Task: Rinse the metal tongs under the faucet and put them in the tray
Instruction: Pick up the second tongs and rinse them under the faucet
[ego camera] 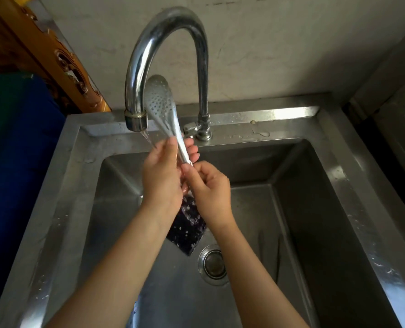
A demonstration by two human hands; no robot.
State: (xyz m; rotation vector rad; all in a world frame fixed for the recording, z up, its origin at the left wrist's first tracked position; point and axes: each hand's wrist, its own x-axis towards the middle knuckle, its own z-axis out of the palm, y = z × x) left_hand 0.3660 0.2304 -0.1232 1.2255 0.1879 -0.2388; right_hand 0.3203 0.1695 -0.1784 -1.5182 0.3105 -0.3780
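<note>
The left hand (162,172) is wrapped around the narrow shaft of the metal tongs (164,112), thumb laid along the front and fingers (193,152) curled behind, while the right hand (211,189) pinches the same shaft just below with thumb and forefinger closed on the metal. The two hands touch each other over the basin. The tongs stand nearly upright, their perforated spoon-shaped head raised beside the curved neck of the faucet (137,74), just right of its spout. Water runs from the spout onto the left hand's knuckles and the lower shaft. Under the wrists a dark speckled object (187,230) hangs or lies; I cannot tell which. Below is the steel sink (338,209) with its round drain (213,263), droplets on the rim
</note>
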